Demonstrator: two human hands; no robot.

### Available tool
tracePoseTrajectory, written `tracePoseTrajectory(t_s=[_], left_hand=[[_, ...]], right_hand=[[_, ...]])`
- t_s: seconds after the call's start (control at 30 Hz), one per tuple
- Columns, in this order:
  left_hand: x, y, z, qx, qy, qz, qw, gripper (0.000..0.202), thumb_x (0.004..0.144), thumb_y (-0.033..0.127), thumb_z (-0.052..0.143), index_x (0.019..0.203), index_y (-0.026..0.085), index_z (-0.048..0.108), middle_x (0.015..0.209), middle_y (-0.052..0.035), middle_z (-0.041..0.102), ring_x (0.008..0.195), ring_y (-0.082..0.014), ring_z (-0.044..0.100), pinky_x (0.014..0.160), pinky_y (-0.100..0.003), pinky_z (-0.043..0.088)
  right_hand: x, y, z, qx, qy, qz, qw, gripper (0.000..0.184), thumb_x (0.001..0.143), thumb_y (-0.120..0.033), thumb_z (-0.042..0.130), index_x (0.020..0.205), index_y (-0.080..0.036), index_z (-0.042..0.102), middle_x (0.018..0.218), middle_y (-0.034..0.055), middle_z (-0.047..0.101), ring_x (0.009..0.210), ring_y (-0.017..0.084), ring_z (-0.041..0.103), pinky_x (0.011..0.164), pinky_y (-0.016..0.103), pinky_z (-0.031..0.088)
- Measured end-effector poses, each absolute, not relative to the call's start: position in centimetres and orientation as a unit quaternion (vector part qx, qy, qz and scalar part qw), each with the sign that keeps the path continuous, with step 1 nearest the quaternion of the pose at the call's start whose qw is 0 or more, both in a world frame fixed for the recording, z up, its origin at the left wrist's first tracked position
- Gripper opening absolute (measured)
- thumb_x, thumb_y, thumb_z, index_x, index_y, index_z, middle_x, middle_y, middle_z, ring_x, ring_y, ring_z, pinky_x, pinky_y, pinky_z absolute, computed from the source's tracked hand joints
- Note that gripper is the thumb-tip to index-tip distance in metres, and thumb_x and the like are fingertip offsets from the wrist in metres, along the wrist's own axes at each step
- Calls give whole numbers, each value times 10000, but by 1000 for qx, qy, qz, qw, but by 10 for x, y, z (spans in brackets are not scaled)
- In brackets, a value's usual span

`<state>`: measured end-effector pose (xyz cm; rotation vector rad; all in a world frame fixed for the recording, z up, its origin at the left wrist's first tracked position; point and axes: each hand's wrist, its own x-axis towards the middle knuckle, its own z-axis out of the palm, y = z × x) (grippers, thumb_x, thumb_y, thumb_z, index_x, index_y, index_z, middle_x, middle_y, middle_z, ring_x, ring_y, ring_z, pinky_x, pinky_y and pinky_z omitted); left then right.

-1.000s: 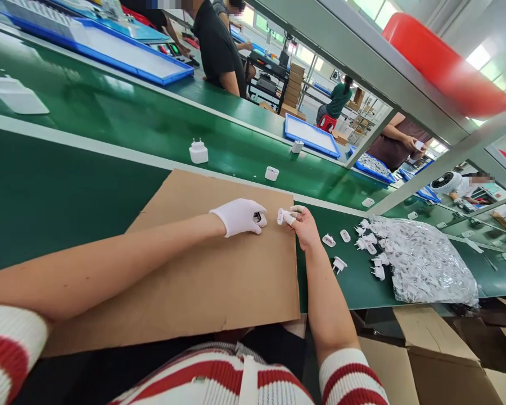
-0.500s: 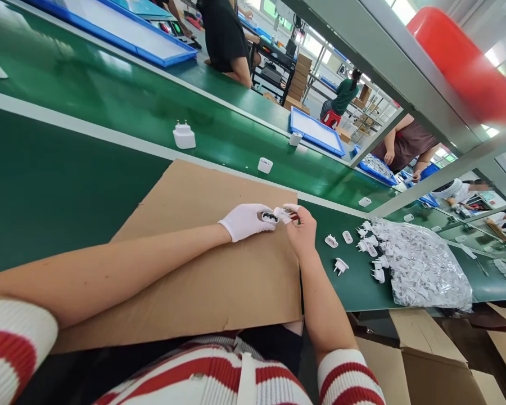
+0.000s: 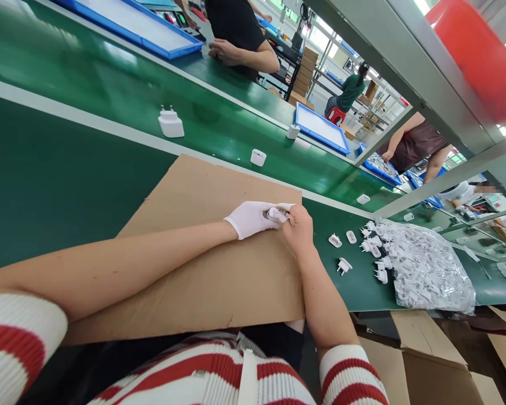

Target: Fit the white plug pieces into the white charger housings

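My left hand (image 3: 251, 218), in a white glove, is closed round a small white charger body (image 3: 273, 213) above the cardboard sheet (image 3: 202, 270). My bare right hand (image 3: 297, 228) presses against it from the right, its fingers pinched on a small white plug piece that is mostly hidden between the two hands. Both hands touch at the far right corner of the cardboard.
Loose white plug pieces (image 3: 341, 264) and a clear bag of them (image 3: 421, 270) lie right of the cardboard. White chargers (image 3: 171, 124) and shells (image 3: 258, 157) sit on the green belt beyond. Other people work across the line. Cardboard boxes (image 3: 442, 360) stand at lower right.
My two hands, apart a second ago with a piece in each, have come together so the pieces meet. The chargers on the belt have shifted left in view.
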<state>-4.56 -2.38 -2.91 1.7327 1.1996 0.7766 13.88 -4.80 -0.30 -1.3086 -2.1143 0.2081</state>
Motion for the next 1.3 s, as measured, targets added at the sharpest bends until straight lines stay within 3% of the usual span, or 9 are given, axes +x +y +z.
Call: tracePoseTrajectory(t_s=[0.17, 0.43, 0.73, 0.87, 0.97, 1.07, 1.17, 1.23, 1.3], left_hand=[[-46, -26, -29, 706, 439, 339, 441, 505, 780, 571, 767, 1201, 295, 808, 1131, 11, 815, 1046, -267, 731, 1027, -362, 548], [-47, -28, -30, 747, 489, 298, 337, 394, 874, 503, 717, 1208, 301, 767, 954, 16, 771, 850, -207, 683, 859, -311, 533], [-45, -37, -18, 762, 582, 180, 217, 412, 979, 571, 601, 1195, 253, 750, 1142, -109, 762, 1054, -328, 738, 874, -398, 531], [-46, -26, 2, 801, 541, 112, 229, 460, 930, 636, 626, 1075, 224, 771, 1121, -114, 763, 1020, -328, 739, 863, -394, 539], [-49, 7, 14, 811, 516, 113, 251, 340, 859, 570, 695, 913, 246, 780, 998, -70, 783, 974, -293, 738, 869, -350, 538], [-57, 56, 21, 763, 579, 182, 223, 272, 864, 475, 670, 907, 236, 791, 1011, -90, 803, 1009, -292, 740, 882, -330, 533], [-69, 104, 21, 694, 652, 216, 215, 357, 909, 485, 613, 986, 201, 817, 1103, -158, 808, 1075, -345, 743, 895, -371, 535], [-75, 124, 16, 668, 674, 222, 224, 402, 899, 476, 618, 1072, 178, 825, 1150, -195, 800, 1096, -387, 741, 906, -418, 543], [-79, 132, 10, 665, 674, 232, 224, 524, 829, 443, 691, 1256, 155, 790, 1227, -216, 779, 1143, -415, 725, 942, -453, 550]], right_hand=[[134, -47, -4, -508, -808, 40, 295, 227, 821, -39, 544, 763, -257, 526, 808, 28, 613, 841, 227, 581, 728, 308, 453], [127, -44, 1, -518, -808, 51, 276, 227, 777, -30, 533, 769, -254, 500, 839, 21, 632, 845, 215, 582, 705, 286, 423], [124, -49, -2, -549, -782, 88, 283, 220, 774, -59, 525, 845, -252, 602, 901, 25, 700, 897, 224, 630, 739, 289, 461], [127, -49, 0, -559, -738, 183, 330, 312, 865, -155, 598, 1133, -281, 695, 1055, 26, 779, 973, 232, 705, 880, 342, 555], [150, -55, 10, -572, -703, 230, 355, 583, 916, -250, 667, 1487, -284, 559, 1372, 89, 734, 1111, 241, 731, 1017, 390, 575], [189, -70, 22, -693, -675, 85, 241, 565, 934, -243, 683, 1492, -236, 594, 1590, 192, 553, 1370, 345, 611, 1125, 499, 521], [226, -87, 29, -818, -573, 6, 50, 495, 946, -151, 639, 1440, -189, 651, 1543, 250, 550, 1419, 435, 555, 1077, 566, 528], [243, -93, 29, -843, -537, 24, -9, 453, 951, -86, 580, 1385, -164, 682, 1436, 246, 613, 1319, 400, 633, 1013, 507, 561], [253, -92, 28, -835, -549, 40, 0, 427, 932, -44, 554, 1308, -163, 717, 1343, 209, 657, 1204, 334, 693, 979, 439, 573]])
